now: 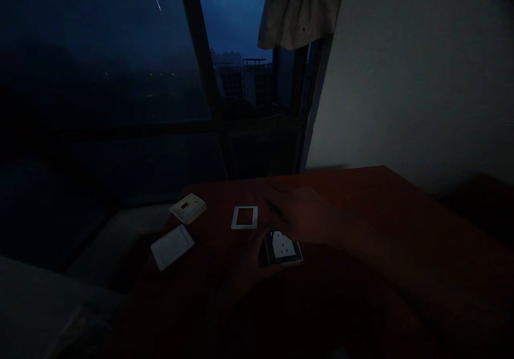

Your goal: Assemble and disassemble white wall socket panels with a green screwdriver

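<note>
A white wall socket [284, 246] with plug slots faces up on the reddish-brown table, set in a dark surround with a pale rim. My left hand [249, 265] curls about its left side, thumb along the near edge and fingers at the far corner. Above the far edge of the socket is my right hand [307, 211], closed around a slim dark tool [276, 210]. The kind of tool and its tip are lost in the gloom. Just left of the hands lies a white square cover frame [244, 217] with an open middle.
Toward the table's left edge lie a white switch panel [172, 246] and a cream box-like fitting [188, 208] with a small dark opening. The table [361, 187] meets a pale wall [409, 80] at right. Behind it is a window [140, 80] with a hanging cloth [301, 10].
</note>
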Available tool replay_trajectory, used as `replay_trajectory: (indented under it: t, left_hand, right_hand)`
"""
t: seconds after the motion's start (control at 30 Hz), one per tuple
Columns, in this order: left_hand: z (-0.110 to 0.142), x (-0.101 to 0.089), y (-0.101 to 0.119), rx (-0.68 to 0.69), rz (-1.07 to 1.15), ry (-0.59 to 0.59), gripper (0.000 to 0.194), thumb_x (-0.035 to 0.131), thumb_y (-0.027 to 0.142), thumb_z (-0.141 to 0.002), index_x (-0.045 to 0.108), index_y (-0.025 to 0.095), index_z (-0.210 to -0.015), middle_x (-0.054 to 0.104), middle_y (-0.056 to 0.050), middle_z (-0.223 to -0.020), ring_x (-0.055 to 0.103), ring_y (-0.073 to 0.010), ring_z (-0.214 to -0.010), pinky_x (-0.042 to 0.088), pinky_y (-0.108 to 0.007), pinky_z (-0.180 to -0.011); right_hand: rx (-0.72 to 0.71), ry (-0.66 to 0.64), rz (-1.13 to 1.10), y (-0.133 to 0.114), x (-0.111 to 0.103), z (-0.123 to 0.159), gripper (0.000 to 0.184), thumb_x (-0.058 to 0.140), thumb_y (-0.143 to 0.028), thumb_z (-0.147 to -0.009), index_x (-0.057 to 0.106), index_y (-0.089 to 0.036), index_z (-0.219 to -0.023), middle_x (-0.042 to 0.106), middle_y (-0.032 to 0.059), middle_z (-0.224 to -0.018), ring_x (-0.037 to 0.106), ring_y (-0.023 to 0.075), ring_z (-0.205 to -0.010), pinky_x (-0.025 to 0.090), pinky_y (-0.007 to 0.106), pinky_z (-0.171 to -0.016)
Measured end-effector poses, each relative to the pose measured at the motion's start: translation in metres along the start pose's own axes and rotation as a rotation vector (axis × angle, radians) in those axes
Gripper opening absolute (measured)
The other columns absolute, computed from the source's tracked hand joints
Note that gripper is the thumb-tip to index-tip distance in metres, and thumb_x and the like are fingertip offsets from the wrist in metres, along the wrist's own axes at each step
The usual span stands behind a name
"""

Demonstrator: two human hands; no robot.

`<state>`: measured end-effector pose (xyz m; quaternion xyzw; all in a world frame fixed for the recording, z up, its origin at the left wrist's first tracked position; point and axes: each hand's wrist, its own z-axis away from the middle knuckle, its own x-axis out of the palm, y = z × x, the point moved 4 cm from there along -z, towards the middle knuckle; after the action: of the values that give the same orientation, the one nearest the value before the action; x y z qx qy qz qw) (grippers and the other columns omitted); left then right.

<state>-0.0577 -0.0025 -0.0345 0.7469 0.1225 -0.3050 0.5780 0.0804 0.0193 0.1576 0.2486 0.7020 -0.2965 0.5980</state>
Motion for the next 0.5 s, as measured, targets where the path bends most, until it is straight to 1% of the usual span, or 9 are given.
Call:
replay_trajectory:
  t: [0.13,0.2,0.3,0.33,0.4,0.5]
  left_hand:
    - [0.0,0.0,0.0,-0.008,0.009,-0.009,0.086,0.078,0.035,-0.069,0.032,0.027,-0.141,0.039,-0.008,-0.144,0.039,-0.0291,-0.131,0.035,-0.044,-0.107]
    - [-0.001,-0.002,0.002,-0.002,0.001,-0.013,0.085,0.078,0.038,-0.069,0.034,0.026,-0.14,0.04,-0.009,-0.143,0.039,-0.0311,-0.13,0.035,-0.046,-0.106]
    - [-0.002,-0.003,0.003,-0.008,-0.012,-0.005,0.084,0.077,0.042,-0.068,0.035,0.025,-0.139,0.042,-0.01,-0.141,0.039,-0.0329,-0.129,0.035,-0.048,-0.106]
    - [-0.002,-0.003,0.003,-0.012,-0.011,-0.007,0.084,0.077,0.041,-0.069,0.035,0.025,-0.139,0.041,-0.01,-0.141,0.039,-0.0326,-0.129,0.035,-0.048,-0.105]
    - [-0.001,-0.003,0.003,-0.011,0.0,-0.009,0.083,0.078,0.038,-0.069,0.035,0.026,-0.139,0.041,-0.009,-0.142,0.039,-0.0311,-0.13,0.036,-0.046,-0.106]
    - [-0.001,-0.002,0.002,-0.008,0.014,-0.012,0.085,0.078,0.035,-0.068,0.034,0.026,-0.14,0.039,-0.009,-0.144,0.038,-0.0297,-0.131,0.033,-0.045,-0.108]
  right_hand:
    - [0.064,0.003,0.091,-0.002,-0.001,0.001,0.03,0.036,-0.036,-0.095,0.05,-0.018,-0.115,0.065,0.0106,-0.102,0.063,0.0216,-0.08,0.039,0.029,-0.06]
    - [0.03,0.022,0.091,-0.006,-0.002,0.004,0.028,0.038,-0.034,-0.094,0.05,-0.018,-0.113,0.065,0.0097,-0.1,0.063,0.0212,-0.077,0.038,0.029,-0.057]
    - [-0.056,0.05,0.034,-0.01,-0.001,0.006,0.026,0.045,-0.029,-0.089,0.051,-0.017,-0.111,0.064,0.0089,-0.103,0.063,0.0202,-0.08,0.038,0.028,-0.057]
    - [-0.062,0.054,0.03,-0.01,-0.001,0.005,0.026,0.045,-0.029,-0.089,0.051,-0.017,-0.111,0.065,0.0088,-0.104,0.063,0.0203,-0.081,0.039,0.028,-0.058]
    - [-0.017,0.043,0.067,-0.008,0.001,0.003,0.027,0.043,-0.033,-0.091,0.053,-0.018,-0.11,0.066,0.0094,-0.101,0.064,0.021,-0.08,0.039,0.028,-0.058]
    - [0.094,0.017,0.131,-0.002,0.002,0.0,0.032,0.04,-0.04,-0.093,0.056,-0.017,-0.107,0.068,0.0107,-0.095,0.064,0.0223,-0.075,0.039,0.029,-0.057]
